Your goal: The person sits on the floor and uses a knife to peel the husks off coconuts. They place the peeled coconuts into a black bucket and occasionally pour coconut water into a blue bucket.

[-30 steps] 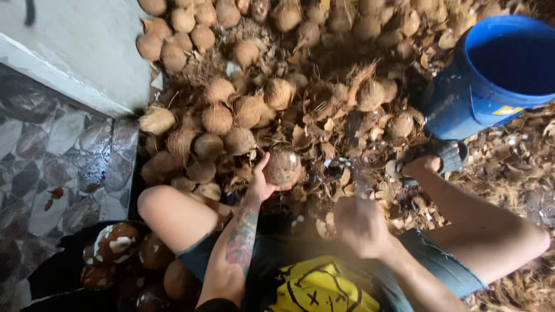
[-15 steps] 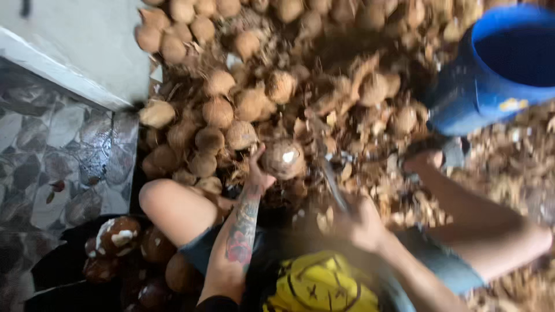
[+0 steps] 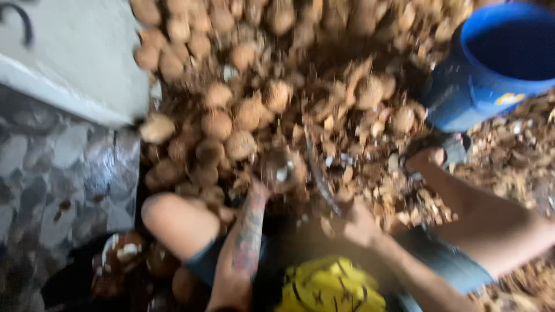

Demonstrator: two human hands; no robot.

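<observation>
The coconut [image 3: 281, 169] sits just in front of my knees, at the near edge of the pile [image 3: 243, 110]. It is round, brown and fibrous, with a pale, shiny patch on its top face. My left hand [image 3: 259, 189] grips it from below and behind, fingers wrapped around its rough shell; the forearm leading to it is tattooed. My right hand [image 3: 354, 222] is closed around the handle of a blade [image 3: 317, 173], a long, thin, dark strip that rises from my fist and ends just to the right of the coconut. The frame is blurred, so I cannot tell whether the edge touches the shell.

Behind the coconut the pile spreads outward: many husked nuts, tan and hairy, roughly ball-shaped, heaped against each other. To the right the ground is littered with husk scraps [image 3: 370, 138], curled, stringy and dry. A blue plastic bucket [image 3: 491, 86], smooth and cylindrical, stands at the upper right. My right foot [image 3: 430, 156] rests among the scraps in a dark sandal, near the bucket. At the left lie a pale concrete slab [image 3: 69, 69] and a mottled stone floor [image 3: 58, 179]. By my left knee [image 3: 167, 216] lie dark split shells [image 3: 121, 257] with white flesh.
</observation>
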